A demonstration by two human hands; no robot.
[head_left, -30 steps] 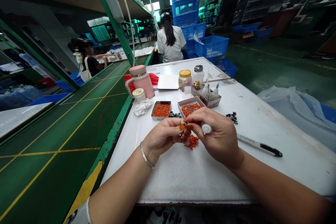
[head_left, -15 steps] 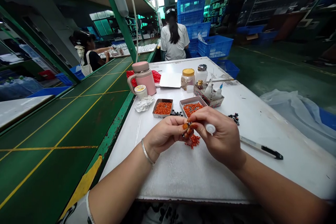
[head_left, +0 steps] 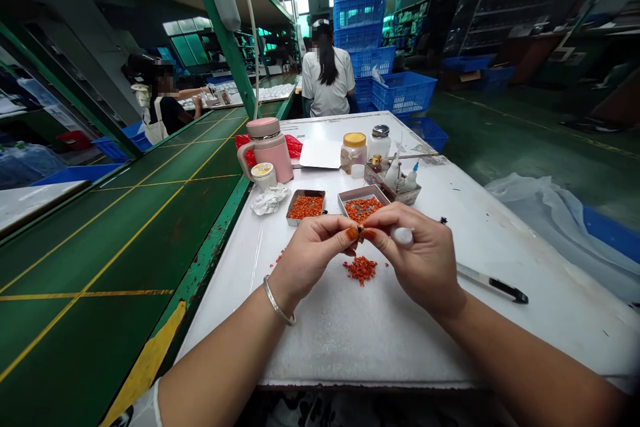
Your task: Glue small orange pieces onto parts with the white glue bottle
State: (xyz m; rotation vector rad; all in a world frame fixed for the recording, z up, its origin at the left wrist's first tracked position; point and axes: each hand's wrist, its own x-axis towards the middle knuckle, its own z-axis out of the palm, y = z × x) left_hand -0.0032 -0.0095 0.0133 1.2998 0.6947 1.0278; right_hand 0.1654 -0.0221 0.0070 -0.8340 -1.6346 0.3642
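Note:
My left hand (head_left: 320, 247), with a silver bangle on the wrist, is closed with thumb and forefinger on a small dark piece (head_left: 359, 229). My right hand (head_left: 423, 257) meets it fingertip to fingertip, pinching at the same piece, whose details are mostly hidden. A white rounded end of a slim object (head_left: 402, 235), perhaps a bottle or tube, sticks out from the right hand's curled fingers. Below the fingertips lies a loose pile of small orange-red bits (head_left: 361, 270) on the white tabletop (head_left: 345, 340). Just beyond the hands stand two shallow boxes of such bits, the left box (head_left: 306, 205) and right box (head_left: 361, 203).
A pink mug (head_left: 270, 153), small tub (head_left: 264, 175) and crumpled tissue (head_left: 270, 200) stand at the left. Jars (head_left: 354, 152) and a tray of small bottles (head_left: 395, 180) are behind. A black-capped pen (head_left: 495, 282) lies right. Green conveyor (head_left: 125, 233) runs alongside; two people sit beyond.
Both hands remain together at the fingertips. The small dark piece has turned or shifted between them, and less of it shows now. The view has moved slightly.

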